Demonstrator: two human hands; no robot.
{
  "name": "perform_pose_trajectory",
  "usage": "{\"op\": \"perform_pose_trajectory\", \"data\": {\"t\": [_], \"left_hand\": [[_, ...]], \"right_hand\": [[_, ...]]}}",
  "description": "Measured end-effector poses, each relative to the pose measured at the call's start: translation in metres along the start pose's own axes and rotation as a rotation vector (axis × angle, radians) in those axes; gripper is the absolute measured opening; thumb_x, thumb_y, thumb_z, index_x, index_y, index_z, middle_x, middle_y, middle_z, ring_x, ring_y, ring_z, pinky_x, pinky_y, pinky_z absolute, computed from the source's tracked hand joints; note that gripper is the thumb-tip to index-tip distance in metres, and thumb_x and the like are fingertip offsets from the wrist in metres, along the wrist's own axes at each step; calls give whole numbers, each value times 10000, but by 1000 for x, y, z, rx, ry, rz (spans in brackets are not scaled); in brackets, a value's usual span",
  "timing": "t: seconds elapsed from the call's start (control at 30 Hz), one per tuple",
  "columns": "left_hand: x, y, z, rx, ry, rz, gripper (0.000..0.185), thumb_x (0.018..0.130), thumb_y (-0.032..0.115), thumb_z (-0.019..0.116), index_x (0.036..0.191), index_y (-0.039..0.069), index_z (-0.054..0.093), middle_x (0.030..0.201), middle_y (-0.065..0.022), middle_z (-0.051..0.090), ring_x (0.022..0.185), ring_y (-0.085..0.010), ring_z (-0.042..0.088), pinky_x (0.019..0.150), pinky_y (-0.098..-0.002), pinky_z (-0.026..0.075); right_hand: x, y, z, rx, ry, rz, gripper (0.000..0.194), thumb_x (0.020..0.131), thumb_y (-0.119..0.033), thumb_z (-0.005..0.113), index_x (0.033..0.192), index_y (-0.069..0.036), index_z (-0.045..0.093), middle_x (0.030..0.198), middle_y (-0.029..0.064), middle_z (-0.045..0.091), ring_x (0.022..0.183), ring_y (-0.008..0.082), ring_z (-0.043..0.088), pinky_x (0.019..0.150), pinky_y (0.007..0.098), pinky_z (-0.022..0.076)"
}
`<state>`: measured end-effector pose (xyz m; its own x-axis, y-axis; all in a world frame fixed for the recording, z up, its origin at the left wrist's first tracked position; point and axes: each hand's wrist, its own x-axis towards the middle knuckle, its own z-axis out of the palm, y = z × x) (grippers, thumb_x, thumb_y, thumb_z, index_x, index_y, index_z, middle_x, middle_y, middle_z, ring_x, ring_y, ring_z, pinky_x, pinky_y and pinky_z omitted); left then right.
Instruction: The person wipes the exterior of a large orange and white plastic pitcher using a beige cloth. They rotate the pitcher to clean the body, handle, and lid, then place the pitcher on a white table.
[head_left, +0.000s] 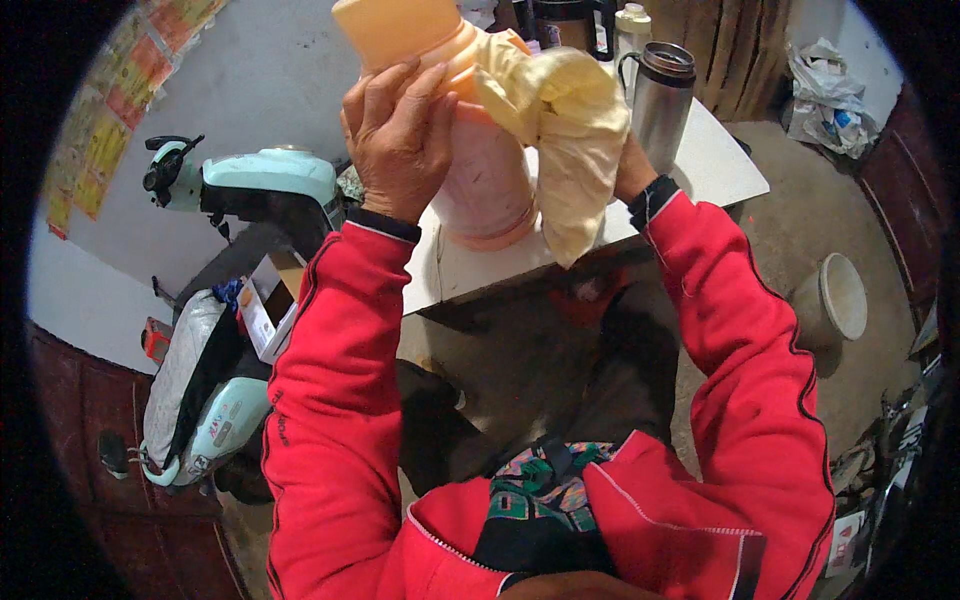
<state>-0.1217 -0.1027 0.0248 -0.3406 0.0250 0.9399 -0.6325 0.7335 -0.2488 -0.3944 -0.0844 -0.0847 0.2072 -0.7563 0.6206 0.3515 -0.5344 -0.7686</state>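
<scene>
A peach-coloured plastic jug (487, 180) with an orange upper part stands on the white tabletop (720, 165), close to its front edge. My left hand (401, 135) grips the jug's left side, just below the top, with its fingers bent over the ridged collar. A pale yellow cloth (581, 150) is bunched against the collar's right side and hangs down in front. Behind that cloth is my right hand (631, 171); only its wrist side shows, and the fingers are hidden in the fabric.
Right of the jug stands a steel thermos mug (661, 109), with a pale bottle (631, 30) and dark pot (566, 26) behind. A mint-green scooter (270, 174) carries an open box (274, 304) at left. A white bucket (829, 300) is on the floor at right.
</scene>
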Motion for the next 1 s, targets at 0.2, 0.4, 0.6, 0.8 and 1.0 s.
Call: {"op": "perform_pose_trajectory", "data": {"t": [0.2,0.4,0.6,0.8,1.0], "left_hand": [[-7,8,4,-46,17,-28,323,779,5,715,1085,98,765,1212,-108,664,1172,-346,566,1031,-431,430],[-8,7,1,-84,49,-21,267,832,69,777,1088,145,795,1231,-78,680,1192,-323,566,1049,-402,432],[-12,-1,0,-144,27,-76,236,853,73,775,1071,155,807,1239,-79,686,1195,-307,564,1063,-397,422],[-13,3,5,-168,44,-116,235,856,-9,731,1073,77,760,1217,-110,670,1187,-297,560,1071,-396,400],[-9,5,-6,-96,35,-60,174,889,47,743,1056,89,768,1208,-112,685,1182,-305,576,1050,-397,425]], "right_hand": [[48,-6,86,-557,223,-366,475,1005,-348,627,1397,-88,557,1250,62,669,1121,208,652,987,351,529],[33,19,54,430,-12,-65,445,1033,-232,569,1437,-54,517,1370,123,620,1239,247,611,1073,373,498],[-6,27,9,345,15,123,444,1116,-278,407,1494,-47,449,1471,139,546,1327,260,558,1146,411,462],[44,-10,85,-657,265,-233,477,959,-244,642,1393,-62,564,1411,166,591,1323,324,540,1121,415,449],[31,14,62,-479,138,-181,480,994,-202,638,1436,-69,505,1394,119,598,1293,241,563,1106,371,466]]}}
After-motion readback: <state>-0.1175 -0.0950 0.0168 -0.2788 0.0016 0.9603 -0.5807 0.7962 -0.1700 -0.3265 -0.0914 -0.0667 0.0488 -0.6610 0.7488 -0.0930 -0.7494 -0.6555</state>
